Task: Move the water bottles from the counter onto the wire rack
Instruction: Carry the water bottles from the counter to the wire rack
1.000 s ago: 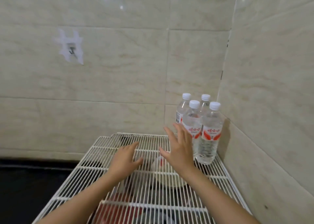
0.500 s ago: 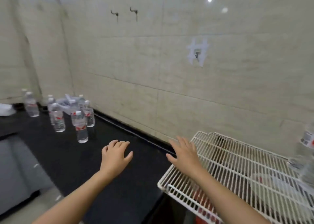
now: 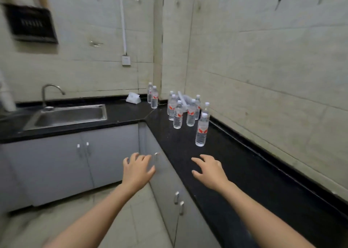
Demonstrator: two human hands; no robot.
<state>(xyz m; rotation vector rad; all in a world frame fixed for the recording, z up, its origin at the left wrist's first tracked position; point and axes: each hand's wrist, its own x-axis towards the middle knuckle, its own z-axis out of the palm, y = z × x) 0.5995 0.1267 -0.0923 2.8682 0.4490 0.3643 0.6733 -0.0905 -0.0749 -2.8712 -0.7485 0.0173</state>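
both hands empty, so this reads as the reach for the next pickup. left hand (image 3: 138,169) is out over the floor in front of the cabinet doors (image 3: 105,157), fingers spread and loosely curled, holding nothing. right hand (image 3: 210,170) is over the near part of the black counter (image 3: 254,172), also open, nothing in it. water bottles (image 3: 183,110) stand upright in a cluster near the counter's inside corner by the wall; nearest bottle (image 3: 202,130) stands apart, closest to the right hand, well short of contact. two more bottles (image 3: 153,97) sit further back by the corner. sink (image 3: 69,116) off to the left. wire rack not in view.

next move likely: close the gap, wrap the nearest bottle mid-body, keep it upright.

vs half a second ago: view has swung left, rack dropped out of frame, bottles now ahead and closer; hands were empty then too.
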